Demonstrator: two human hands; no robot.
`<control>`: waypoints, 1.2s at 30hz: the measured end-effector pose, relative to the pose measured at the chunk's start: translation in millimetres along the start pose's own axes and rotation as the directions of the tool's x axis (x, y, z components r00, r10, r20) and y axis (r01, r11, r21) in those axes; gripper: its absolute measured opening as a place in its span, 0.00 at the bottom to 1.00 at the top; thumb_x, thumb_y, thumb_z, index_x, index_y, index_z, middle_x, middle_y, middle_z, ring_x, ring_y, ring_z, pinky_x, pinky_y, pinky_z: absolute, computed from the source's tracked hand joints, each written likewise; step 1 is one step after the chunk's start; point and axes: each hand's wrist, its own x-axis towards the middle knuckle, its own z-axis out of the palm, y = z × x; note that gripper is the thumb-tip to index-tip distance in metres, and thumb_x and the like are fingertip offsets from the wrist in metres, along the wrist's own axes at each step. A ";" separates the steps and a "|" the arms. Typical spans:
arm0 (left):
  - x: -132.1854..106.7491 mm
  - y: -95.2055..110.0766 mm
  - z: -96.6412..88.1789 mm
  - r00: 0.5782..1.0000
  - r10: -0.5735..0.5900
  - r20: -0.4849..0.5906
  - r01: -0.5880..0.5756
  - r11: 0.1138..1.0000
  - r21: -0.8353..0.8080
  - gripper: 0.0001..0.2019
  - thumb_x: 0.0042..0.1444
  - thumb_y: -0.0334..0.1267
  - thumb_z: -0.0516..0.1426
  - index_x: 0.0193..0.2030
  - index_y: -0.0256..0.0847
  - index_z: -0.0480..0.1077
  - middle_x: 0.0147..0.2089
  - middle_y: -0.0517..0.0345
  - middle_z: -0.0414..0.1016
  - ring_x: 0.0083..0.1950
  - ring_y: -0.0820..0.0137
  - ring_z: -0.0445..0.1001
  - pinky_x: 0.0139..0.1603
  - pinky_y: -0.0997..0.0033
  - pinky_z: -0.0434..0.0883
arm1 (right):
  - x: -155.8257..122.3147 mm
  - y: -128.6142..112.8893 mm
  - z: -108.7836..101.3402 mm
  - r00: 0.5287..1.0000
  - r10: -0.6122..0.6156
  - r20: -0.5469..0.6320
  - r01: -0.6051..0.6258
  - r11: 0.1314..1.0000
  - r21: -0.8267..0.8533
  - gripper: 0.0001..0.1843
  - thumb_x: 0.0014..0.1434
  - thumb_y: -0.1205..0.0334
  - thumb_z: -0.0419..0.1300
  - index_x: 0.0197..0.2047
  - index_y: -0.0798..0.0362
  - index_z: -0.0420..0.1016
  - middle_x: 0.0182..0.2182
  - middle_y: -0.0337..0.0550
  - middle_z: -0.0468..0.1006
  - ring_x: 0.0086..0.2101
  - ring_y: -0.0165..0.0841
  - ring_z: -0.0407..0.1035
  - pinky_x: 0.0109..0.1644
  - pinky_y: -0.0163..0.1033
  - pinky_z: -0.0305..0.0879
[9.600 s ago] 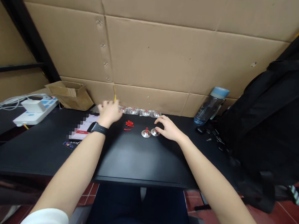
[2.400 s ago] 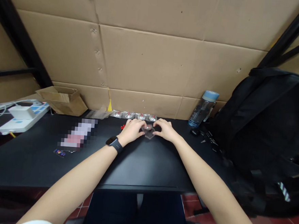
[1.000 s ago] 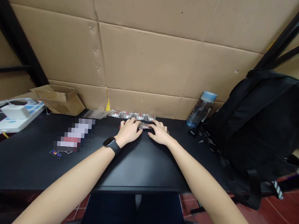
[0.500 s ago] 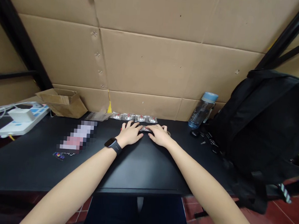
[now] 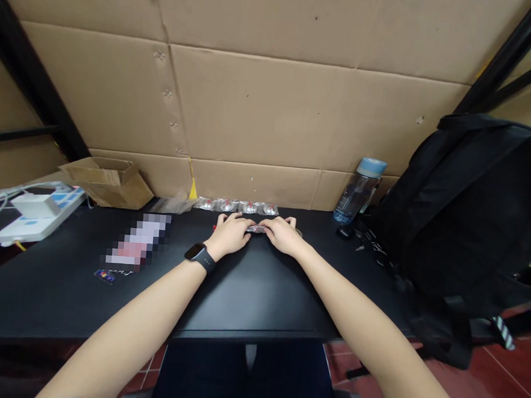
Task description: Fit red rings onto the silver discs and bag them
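Observation:
Both of my hands lie on the black desk near its back edge. My left hand, with a black watch on the wrist, and my right hand rest with fingers stretched flat. Their fingertips meet on a small clear packet holding a silver piece, pressed against the desk. A bit of red shows at the left hand's far edge. Part of a silver disc peeks out beyond the right hand. A row of filled clear packets lies just behind, against the cardboard wall.
A blue-capped water bottle and a big black backpack stand at the right. An open cardboard box, a white power strip, a blurred card and some limp clear bags lie at the left.
The packet that both hands held up a little above the desk now lies on it, and the fingers have flattened over it. The hands have shifted slightly toward the wall.

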 end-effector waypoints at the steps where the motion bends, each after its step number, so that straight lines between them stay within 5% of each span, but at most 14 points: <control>1: 0.4 -0.1 -0.1 1.000 0.001 0.003 -0.001 1.000 -0.008 0.17 0.62 0.37 0.54 0.56 0.51 0.74 0.56 0.51 0.78 0.66 0.52 0.64 0.63 0.44 0.54 | -0.8 -0.9 -2.1 1.000 -0.003 -0.002 0.003 1.000 0.006 0.15 0.70 0.63 0.51 0.52 0.45 0.76 0.45 0.46 0.82 0.49 0.41 0.69 0.54 0.50 0.47; 7: 1.4 -0.2 -5.8 1.000 0.006 -0.010 -0.006 0.998 -0.061 0.12 0.66 0.41 0.53 0.50 0.50 0.77 0.49 0.52 0.81 0.58 0.56 0.71 0.61 0.49 0.53 | -7.6 -4.6 -7.2 0.998 -0.056 0.015 0.055 0.997 0.062 0.22 0.58 0.60 0.67 0.56 0.44 0.74 0.48 0.45 0.81 0.51 0.43 0.70 0.55 0.49 0.49; 13: 4.3 3.0 -15.9 0.995 -0.098 0.005 0.097 0.981 -0.168 0.18 0.70 0.47 0.47 0.40 0.46 0.76 0.38 0.56 0.82 0.48 0.59 0.78 0.59 0.52 0.57 | -0.6 0.2 -0.7 0.984 0.172 -0.054 -0.146 0.937 0.316 0.10 0.58 0.58 0.68 0.44 0.47 0.78 0.35 0.38 0.84 0.43 0.40 0.77 0.56 0.48 0.57; 17: 5.2 2.0 -17.7 0.984 -0.176 0.038 0.177 0.907 -0.383 0.13 0.66 0.49 0.54 0.49 0.49 0.73 0.39 0.59 0.83 0.50 0.58 0.79 0.58 0.56 0.62 | 3.8 10.0 -0.9 0.964 0.255 -0.077 -0.172 0.817 0.550 0.11 0.54 0.56 0.70 0.39 0.49 0.77 0.33 0.39 0.83 0.39 0.39 0.78 0.47 0.42 0.67; 20: 4.7 1.2 -16.4 0.976 -0.211 0.045 0.205 0.843 -0.497 0.25 0.56 0.45 0.64 0.60 0.50 0.66 0.42 0.61 0.84 0.51 0.59 0.80 0.57 0.60 0.66 | 4.5 15.0 -2.8 0.964 0.258 -0.059 -0.147 0.709 0.689 0.14 0.51 0.55 0.70 0.37 0.53 0.76 0.31 0.41 0.82 0.36 0.37 0.77 0.43 0.39 0.70; 27: 4.3 6.8 -14.9 0.976 -0.218 0.028 0.203 0.848 -0.490 0.29 0.58 0.42 0.61 0.66 0.50 0.59 0.42 0.60 0.84 0.53 0.60 0.79 0.59 0.57 0.64 | 4.3 16.3 -9.2 0.948 0.318 -0.031 -0.161 0.560 0.813 0.17 0.47 0.55 0.71 0.38 0.54 0.76 0.29 0.41 0.81 0.32 0.34 0.76 0.40 0.38 0.70; 32: 2.7 0.6 -22.5 0.974 -0.207 -0.090 0.174 0.945 -0.278 0.24 0.60 0.38 0.56 0.63 0.52 0.63 0.45 0.58 0.83 0.55 0.58 0.76 0.61 0.48 0.56 | 6.3 49.9 -22.0 0.874 0.448 -0.188 -0.177 0.653 0.736 0.15 0.49 0.55 0.70 0.38 0.54 0.77 0.28 0.43 0.81 0.32 0.36 0.75 0.39 0.40 0.70; 36: -0.6 -17.0 -33.9 0.958 -0.176 -0.226 0.175 0.984 -0.027 0.12 0.62 0.37 0.53 0.49 0.48 0.74 0.50 0.50 0.80 0.61 0.51 0.68 0.62 0.44 0.52 | 6.1 89.5 -26.0 0.730 0.635 -0.251 -0.395 0.693 0.603 0.14 0.49 0.56 0.70 0.37 0.55 0.80 0.31 0.46 0.83 0.37 0.40 0.76 0.43 0.42 0.68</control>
